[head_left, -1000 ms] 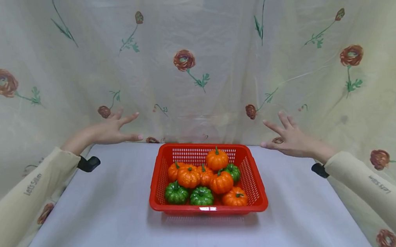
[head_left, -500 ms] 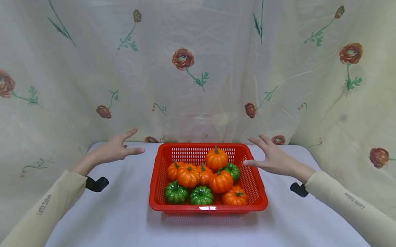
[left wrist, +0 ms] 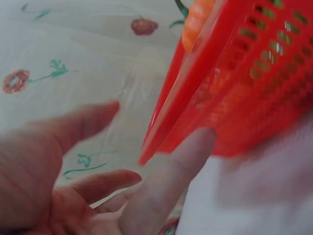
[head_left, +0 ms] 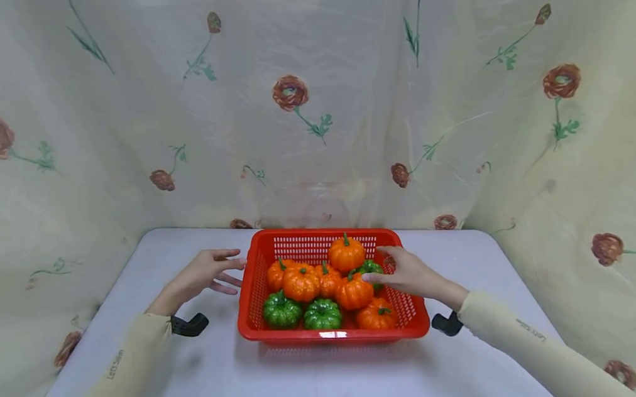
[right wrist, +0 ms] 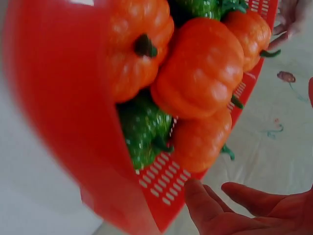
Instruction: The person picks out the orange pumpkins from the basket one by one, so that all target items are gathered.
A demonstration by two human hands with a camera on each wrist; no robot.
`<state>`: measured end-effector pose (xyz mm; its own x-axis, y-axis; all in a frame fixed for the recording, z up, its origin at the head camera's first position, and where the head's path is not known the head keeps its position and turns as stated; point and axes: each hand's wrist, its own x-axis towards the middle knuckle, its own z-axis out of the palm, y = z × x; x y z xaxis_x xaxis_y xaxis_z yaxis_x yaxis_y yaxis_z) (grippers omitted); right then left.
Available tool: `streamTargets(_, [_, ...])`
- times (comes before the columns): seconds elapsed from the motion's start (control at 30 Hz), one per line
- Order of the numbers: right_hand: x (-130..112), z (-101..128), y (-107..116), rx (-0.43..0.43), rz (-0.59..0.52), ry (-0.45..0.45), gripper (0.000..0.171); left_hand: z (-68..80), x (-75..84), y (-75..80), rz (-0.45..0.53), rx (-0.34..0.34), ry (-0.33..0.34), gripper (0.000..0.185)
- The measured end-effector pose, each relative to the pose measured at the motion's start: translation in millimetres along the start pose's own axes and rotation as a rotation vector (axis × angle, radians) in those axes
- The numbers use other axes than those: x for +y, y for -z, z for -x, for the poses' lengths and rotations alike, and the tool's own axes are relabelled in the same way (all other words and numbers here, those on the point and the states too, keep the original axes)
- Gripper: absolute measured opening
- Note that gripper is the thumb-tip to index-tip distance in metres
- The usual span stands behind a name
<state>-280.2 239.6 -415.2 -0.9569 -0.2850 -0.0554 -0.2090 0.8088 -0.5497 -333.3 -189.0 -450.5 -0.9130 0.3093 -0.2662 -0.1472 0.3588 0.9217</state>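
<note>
Here the red basket (head_left: pixel 334 337) sits mid-surface on the pale grey surface (head_left: pixel 209 384), its long axis running L-R across the person, packed w/ small orange pumpkins (head_left: pixel 354 291) and green pumpkins (head_left: pixel 282 310).

The right hand (head_left: pixel 409 272) is the nearer one: it lies over the basket's right wall, toward the far corner, fingers (head_left: pixel 382 253) loosely extended and pointing inward at the green pumpkin beside the tall orange pumpkin (head_left: pixel 347 254) at the back. Whether the fingertips actually touch a pumpkin or the rim can't be told from the head view; the right wrist view shows an open palm (right wrist: pixel 254 215) w/ fingers relaxed, nothing pinched, the basket wall just beside it.

The left hand (head_left: pixel 205 274) hangs just outside the left wall, fingers (head_left: pixel 226 254) spread and straight, tips close to the rim but apart from it. In the left wrist view the left hand's fingers (left wrist: pixel 171 176) lie alongside the blurred red wall, holding nothing.

So the basket lies between both hands: to the right of the left hand, to the left of and under the right. Flowered cloth (head_left: pixel 309 98) hangs behind and at both sides.
</note>
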Motion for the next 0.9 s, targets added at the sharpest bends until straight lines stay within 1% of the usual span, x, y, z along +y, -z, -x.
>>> streamTargets(0.1, [-4.8,-0.6,-7.7,-0.032,-0.052,-0.01,0.089,-2.8,-5.8,-7.8,0.069,0.016,0.03,0.069])
streamTargets(0.17, [-8.7,-0.9,-11.9,-0.054,-0.084,-0.035,0.087,-3.3,-9.4,-11.1,0.116,0.036,0.041,0.065])
streamTargets(0.3, [-13.8,-1.9,-16.9,-0.078,-0.137,-0.113,0.085,-4.4,-19.2,-13.8,0.197,0.058,0.032,0.059])
streamTargets(0.4, [-14.2,-3.1,-19.7,-0.078,-0.161,-0.157,0.083,-5.8,-27.1,-15.3,0.243,0.055,0.022,0.059])
streamTargets(0.43, [-13.7,-3.8,-20.8,-0.081,-0.167,-0.166,0.083,-6.3,-29.5,-16.3,0.265,0.058,0.027,0.06])
streamTargets(0.53, [-12.1,-5.0,-24.9,-0.097,-0.179,-0.177,0.082,-7.0,-34.7,-18.5,0.328,0.049,0.029,0.061])
streamTargets(0.67, [-10.5,-5.6,-29.8,-0.116,-0.194,-0.176,0.08,-7.5,-37.5,-20.9,0.413,0.036,0.032,0.06])
streamTargets(0.8, [-11.1,-5.6,-30.0,-0.116,-0.201,-0.175,0.077,-8.4,-38.9,-21.6,0.448,0.019,0.027,0.058])
streamTargets(0.9, [-13.1,-7.3,-28.2,-0.114,-0.193,-0.184,0.075,-9.4,-39.0,-22.2,0.454,0.014,0.026,0.058])
